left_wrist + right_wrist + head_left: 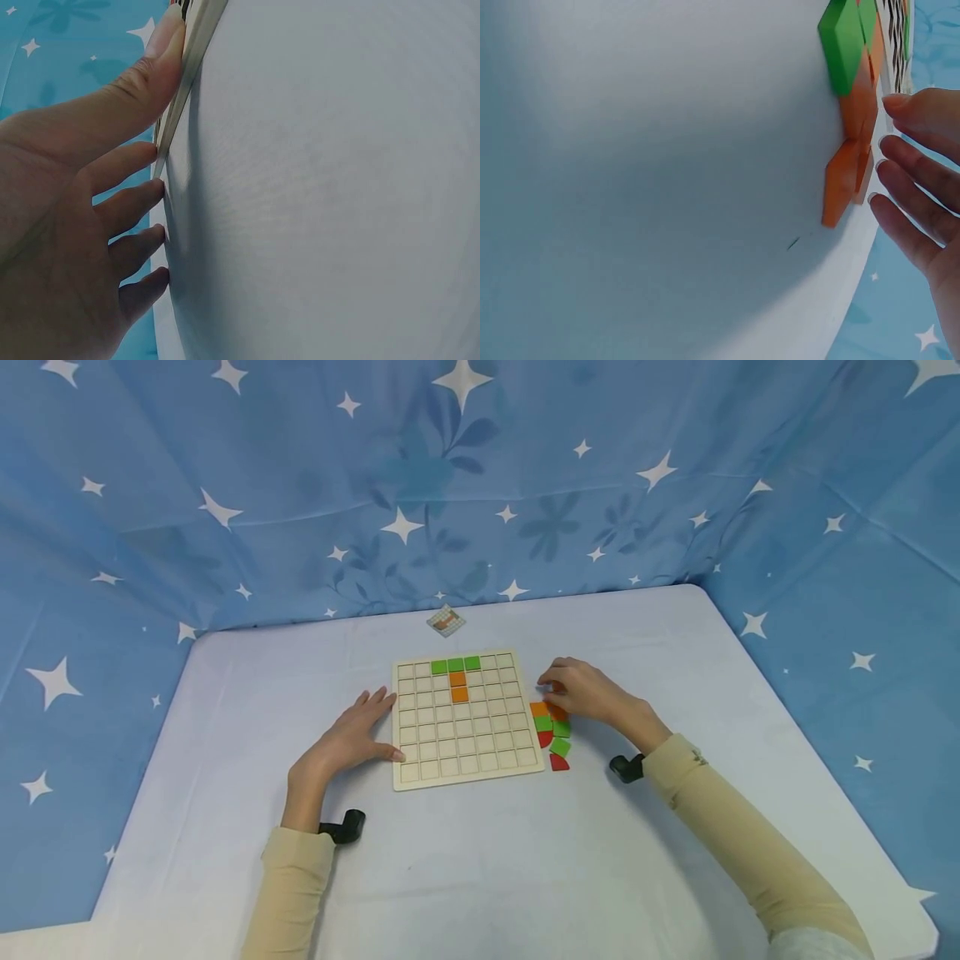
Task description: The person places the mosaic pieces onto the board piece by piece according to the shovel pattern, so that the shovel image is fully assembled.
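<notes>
A pale wooden grid board [427, 743] lies on the table, with a row of green squares [455, 665] near its far edge and orange squares [458, 687] below the middle one. My left hand [348, 739] rests at the board's left side, fingers spread, thumb on its near-left edge. Just right of the board, my right hand [585, 689] hovers by loose pieces, its fingers slightly bent. In the right wrist view, no piece shows between thumb and fingers. Green [841, 45] and orange pieces [840, 184] lie beside them. Red pieces [558, 762] sit nearer; the hand partly hides the pile.
A small card [446, 621] with a grid picture lies beyond the board. White cloth covers the table [480, 877], and a blue starred curtain [300, 485] stands behind and at the sides. Black wrist cameras [351, 827] are strapped on both arms.
</notes>
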Tool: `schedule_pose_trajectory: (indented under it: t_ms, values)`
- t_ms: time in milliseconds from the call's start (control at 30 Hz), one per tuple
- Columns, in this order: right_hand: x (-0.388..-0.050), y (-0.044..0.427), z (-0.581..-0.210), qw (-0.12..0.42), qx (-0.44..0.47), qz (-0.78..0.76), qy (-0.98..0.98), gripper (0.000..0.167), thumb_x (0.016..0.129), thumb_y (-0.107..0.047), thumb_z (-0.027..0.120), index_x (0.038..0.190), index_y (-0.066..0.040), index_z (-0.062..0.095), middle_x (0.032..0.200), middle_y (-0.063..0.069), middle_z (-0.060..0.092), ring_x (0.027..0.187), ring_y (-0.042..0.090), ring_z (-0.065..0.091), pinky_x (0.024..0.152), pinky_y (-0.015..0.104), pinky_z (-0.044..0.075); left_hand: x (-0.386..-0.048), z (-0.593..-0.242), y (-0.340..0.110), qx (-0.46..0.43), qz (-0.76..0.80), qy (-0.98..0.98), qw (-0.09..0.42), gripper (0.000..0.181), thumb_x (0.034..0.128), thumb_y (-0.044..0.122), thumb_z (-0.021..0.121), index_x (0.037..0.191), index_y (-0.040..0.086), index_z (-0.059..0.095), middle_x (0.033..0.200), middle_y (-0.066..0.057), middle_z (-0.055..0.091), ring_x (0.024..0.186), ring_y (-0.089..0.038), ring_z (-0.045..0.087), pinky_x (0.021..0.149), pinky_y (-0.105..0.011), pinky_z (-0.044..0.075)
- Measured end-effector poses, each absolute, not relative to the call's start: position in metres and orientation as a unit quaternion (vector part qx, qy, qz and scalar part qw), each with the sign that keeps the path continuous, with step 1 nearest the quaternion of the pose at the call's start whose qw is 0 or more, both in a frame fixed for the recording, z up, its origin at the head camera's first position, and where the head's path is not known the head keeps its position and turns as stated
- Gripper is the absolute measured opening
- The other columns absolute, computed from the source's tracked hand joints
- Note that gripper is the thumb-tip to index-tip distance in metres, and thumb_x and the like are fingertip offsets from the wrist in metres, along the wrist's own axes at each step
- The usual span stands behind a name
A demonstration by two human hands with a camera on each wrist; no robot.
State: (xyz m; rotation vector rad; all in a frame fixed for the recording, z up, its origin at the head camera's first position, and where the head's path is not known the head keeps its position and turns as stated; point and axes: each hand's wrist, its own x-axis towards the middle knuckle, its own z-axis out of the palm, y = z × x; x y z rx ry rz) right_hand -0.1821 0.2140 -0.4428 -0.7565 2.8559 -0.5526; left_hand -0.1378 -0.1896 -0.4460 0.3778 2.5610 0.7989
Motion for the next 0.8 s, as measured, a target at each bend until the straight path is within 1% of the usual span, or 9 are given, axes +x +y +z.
schedule_pose_trajectory:
  t_ms: [233,333,467,633,800]
  values:
    - [-0.183,0.225,-0.445,0.063,-0.24,-0.185,0.951,0.024,0.094,-0.012,0.074,0.115,-0.001,0.076,0.109,0.012,0.07,0.09,0.024,0.06,0.086,0.038,0.059,-0.138,-0.448,-0.19,0.14,0.286,0.924,0.213,0.107,0.0818,0.035,0.087,0.164,0.006,0.025,0.173,-0.018,0.012,0.159,-0.043,0.002,0.124,-0.069,0.011]
    - [-0.184,0.229,-0.445,0.061,-0.229,-0.194,0.952,0.024,0.094,-0.012,0.074,0.115,-0.001,0.076,0.109,0.012,0.069,0.091,0.025,0.06,0.088,0.04,0.059,-0.138,-0.448,-0.19,0.14,0.287,0.924,0.212,0.107,0.0819,0.035,0.087,0.164,0.006,0.025,0.173,-0.017,0.012,0.159,-0.043,0.002,0.124,-0.069,0.01]
    - [-0.185,0.235,-0.446,0.054,-0.218,-0.203,0.953,0.027,0.094,-0.012,0.074,0.118,0.0,0.074,0.113,0.014,0.069,0.095,0.027,0.062,0.092,0.043,0.059,-0.138,-0.448,-0.19,0.14,0.286,0.924,0.213,0.107,0.0819,0.036,0.087,0.164,0.006,0.025,0.173,-0.018,0.012,0.159,-0.043,0.002,0.124,-0.069,0.01]
    - [-0.185,0.242,-0.451,0.058,-0.19,-0.219,0.955,0.035,0.093,-0.015,0.077,0.124,0.0,0.071,0.114,0.014,0.067,0.098,0.028,0.061,0.089,0.042,0.059,-0.138,-0.448,-0.19,0.14,0.285,0.924,0.213,0.108,0.082,0.035,0.087,0.164,0.006,0.024,0.173,-0.018,0.011,0.159,-0.042,0.001,0.124,-0.068,0.01]
    - [-0.186,0.247,-0.455,0.066,-0.169,-0.241,0.953,0.034,0.092,-0.017,0.078,0.121,0.0,0.072,0.11,0.013,0.066,0.098,0.028,0.059,0.086,0.041,0.058,-0.139,-0.449,-0.191,0.141,0.287,0.924,0.212,0.108,0.0815,0.036,0.087,0.164,0.005,0.024,0.172,-0.018,0.011,0.159,-0.043,0.002,0.125,-0.068,0.009]
